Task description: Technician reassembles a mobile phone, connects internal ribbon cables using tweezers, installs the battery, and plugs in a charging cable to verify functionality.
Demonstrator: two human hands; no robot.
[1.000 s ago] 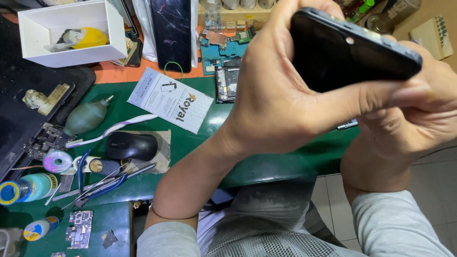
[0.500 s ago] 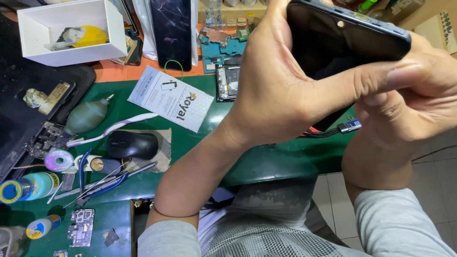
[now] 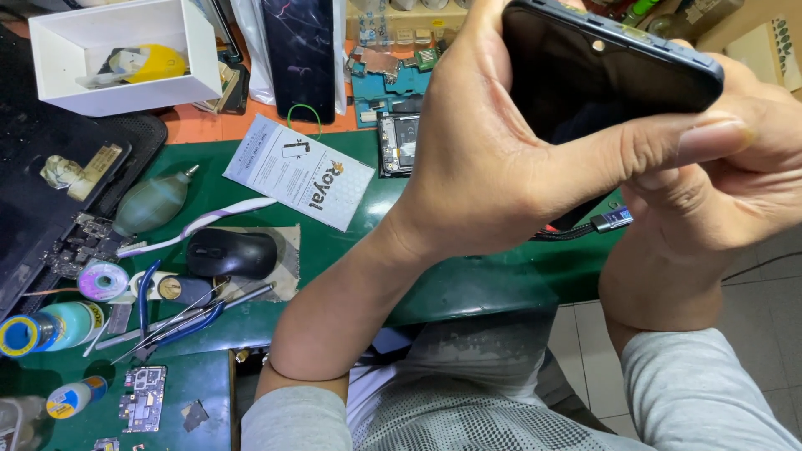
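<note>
While two hands [image 3: 501, 159] grip it, one phone [image 3: 601, 75] shows.

Black phone [image 3: 601, 71], dark screen, being gripped by both hands near camera. White open box [image 3: 125, 54] sitting top left on bench [image 3: 468, 276]. White printed leaflet [image 3: 299, 171] lying tilted on green mat. Dark cracked screen panel [image 3: 298, 54] lying at top centre.

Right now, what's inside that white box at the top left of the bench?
The white box holds a yellow rounded object with crumpled pale wrapping beside it. Its front wall hides the bottom, so anything lower cannot be seen.
</note>
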